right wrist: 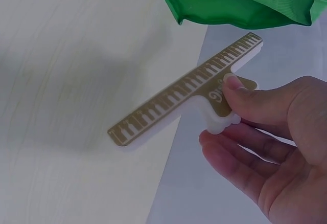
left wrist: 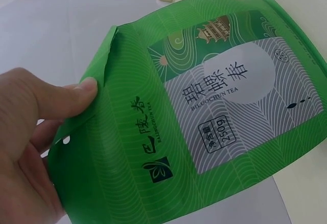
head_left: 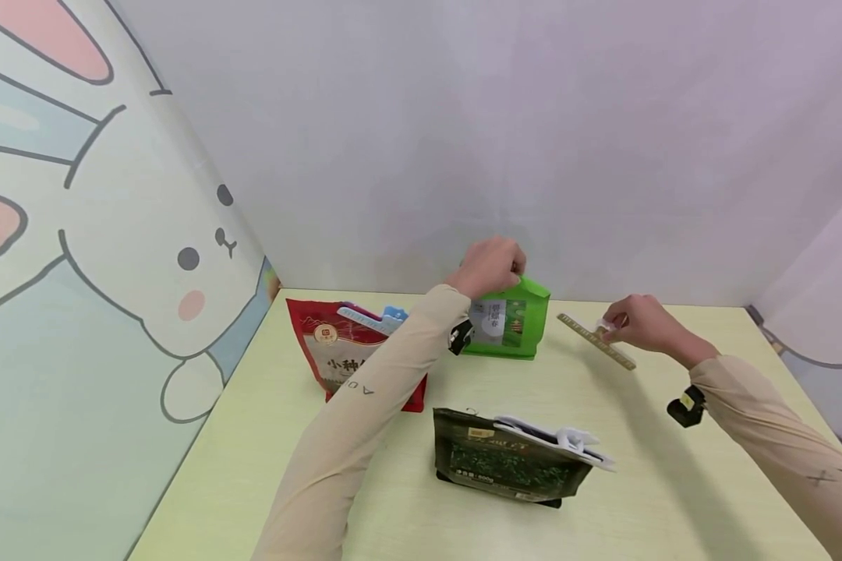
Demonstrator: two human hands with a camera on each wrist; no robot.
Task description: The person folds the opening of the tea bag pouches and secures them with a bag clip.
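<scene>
Both hands work near the table's (head_left: 673, 483) far edge. Left hand (head_left: 489, 266) pinches the top of the green tea pouch (head_left: 508, 319), keeping it upright there, likely so its mouth stays reachable. Right hand (head_left: 642, 321) grips the gold bag clip (head_left: 596, 340) by its handle, just right of the pouch. Three pouches stand on the table: green, red (head_left: 337, 351) toward the left edge, dark (head_left: 505, 460) nearer the front; the latter two seemingly already carry clips.
</scene>
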